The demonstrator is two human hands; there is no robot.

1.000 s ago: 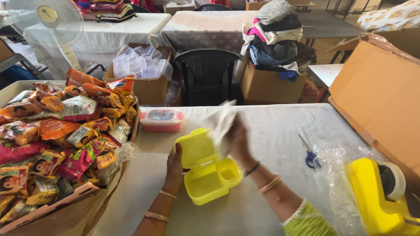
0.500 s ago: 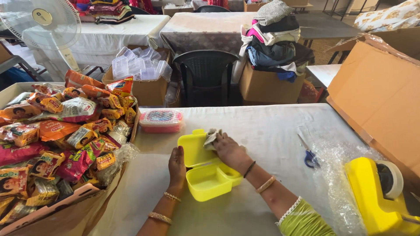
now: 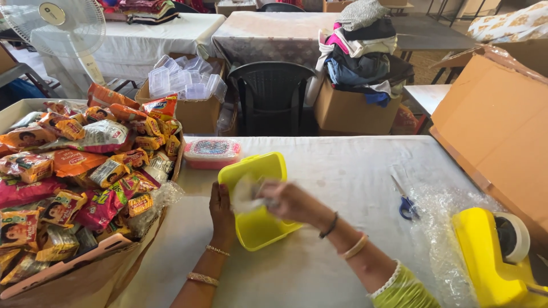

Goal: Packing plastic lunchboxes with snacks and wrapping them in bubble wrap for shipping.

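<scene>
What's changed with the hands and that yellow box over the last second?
The right hand came down from above the yellow lunch box, carrying a pale crumpled piece, and now presses it low inside the open box, blurred with motion. The left hand stayed on the box's left edge; the snack packets, scissors and tape dispenser did not move.

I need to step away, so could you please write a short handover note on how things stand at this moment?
Left hand: open, resting against the left side of the open yellow lunch box, steadying it.
Right hand: blurred, holding a crumpled pale wrapper or cloth at the box's hinge area; which of the two I cannot tell.
Things: the box stands on the white table, lid up; a small pink-lidded box behind it; a carton of snack packets to the left; scissors and a yellow tape dispenser to the right.
Done: box opened.
Left: box unclosed, wrapper or cloth in hand.
</scene>
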